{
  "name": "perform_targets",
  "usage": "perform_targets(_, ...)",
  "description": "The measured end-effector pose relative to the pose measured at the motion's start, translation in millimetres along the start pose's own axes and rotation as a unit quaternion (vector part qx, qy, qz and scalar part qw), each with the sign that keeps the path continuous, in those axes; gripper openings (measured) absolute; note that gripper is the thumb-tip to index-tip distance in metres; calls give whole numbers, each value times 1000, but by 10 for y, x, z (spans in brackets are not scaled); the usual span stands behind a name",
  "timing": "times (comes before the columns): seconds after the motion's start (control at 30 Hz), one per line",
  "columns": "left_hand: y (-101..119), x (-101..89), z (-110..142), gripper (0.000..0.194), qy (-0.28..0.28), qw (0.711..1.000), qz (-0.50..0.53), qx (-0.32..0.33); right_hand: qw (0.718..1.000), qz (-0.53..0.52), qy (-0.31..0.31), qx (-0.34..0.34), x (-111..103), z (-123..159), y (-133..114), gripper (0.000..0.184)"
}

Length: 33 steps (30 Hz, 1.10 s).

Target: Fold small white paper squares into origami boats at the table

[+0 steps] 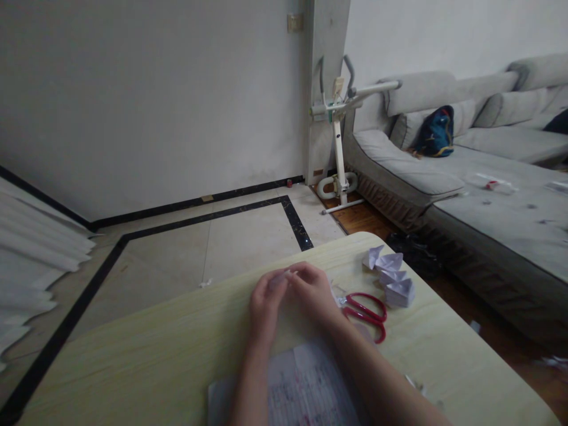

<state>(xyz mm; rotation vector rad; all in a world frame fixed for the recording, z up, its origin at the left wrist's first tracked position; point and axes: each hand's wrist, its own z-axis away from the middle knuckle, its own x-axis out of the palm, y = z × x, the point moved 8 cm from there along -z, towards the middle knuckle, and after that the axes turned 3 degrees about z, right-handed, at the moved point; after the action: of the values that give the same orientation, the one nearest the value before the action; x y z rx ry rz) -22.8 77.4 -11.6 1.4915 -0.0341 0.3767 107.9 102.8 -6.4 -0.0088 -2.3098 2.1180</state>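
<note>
My left hand (265, 300) and my right hand (313, 291) meet over the far part of the pale wooden table (146, 349). Both have their fingers pinched together on a small white piece of paper (284, 274), mostly hidden by the fingers. Red-handled scissors (366, 313) lie just right of my right hand. Several folded white paper shapes (393, 277) sit beyond the scissors, near the table's right edge. A printed sheet with writing (306, 387) lies under my forearms.
A grey sofa (483, 177) with a blue backpack (435, 132) stands at the right. A white exercise machine (339, 148) is by the wall corner. Tiled floor with a black border lies beyond the table. White curtain folds (31, 260) hang at the left.
</note>
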Motion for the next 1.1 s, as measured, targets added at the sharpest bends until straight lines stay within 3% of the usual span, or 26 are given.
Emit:
perform_targets(0.23,61,-22,22,28,22,1000,-15,8,999,-16,19,24,-9,-8,32,13)
perform_targets(0.47,23,-57,14,41,38,998,-55,-7,1000,-1,26,17,-25,-14,23,12)
perform_targets(0.8,26,-213,-34,28,100,989,-84,62,999,30,8,17,19,24,-67,9)
perform_targets(1.0,74,-190,-18,30,97,989,-97,55,999,46,-6,19,46,22,-53,9)
perform_targets(1.1,27,-148,-25,36,63,995,-68,33,1000,9,5,29,10,6,-16,12)
